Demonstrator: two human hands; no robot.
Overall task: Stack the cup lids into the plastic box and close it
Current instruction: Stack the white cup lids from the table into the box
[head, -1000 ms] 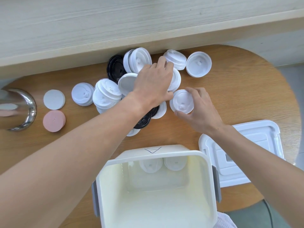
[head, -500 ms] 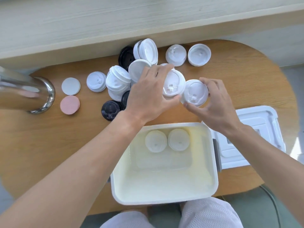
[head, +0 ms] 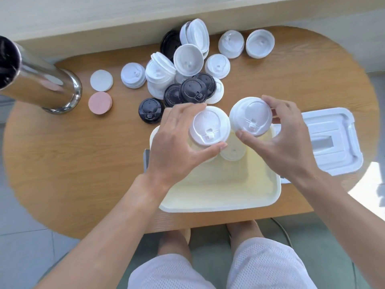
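Note:
My left hand point(head: 177, 142) grips a white cup lid point(head: 209, 126) by its rim, above the far end of the open white plastic box point(head: 218, 203). My right hand point(head: 281, 140) holds a second white lid point(head: 251, 115) beside it, over the box's far right corner. Two white lids point(head: 233, 151) lie on the box floor, partly hidden under the held ones. A pile of white and black lids point(head: 187, 67) sits on the wooden table behind the box. The box's white cover point(head: 333, 140) lies flat to the right.
A shiny steel cylinder point(head: 39, 80) stands at the table's left. A white disc point(head: 101, 80) and a pink disc point(head: 100, 102) lie beside it. Two separate white lids point(head: 245, 43) rest at the back right. A pale wooden ledge runs behind the table.
Both hands have lifted a white lid each off the pile and carried them toward me, from the table to above the box. The view has tilted further down.

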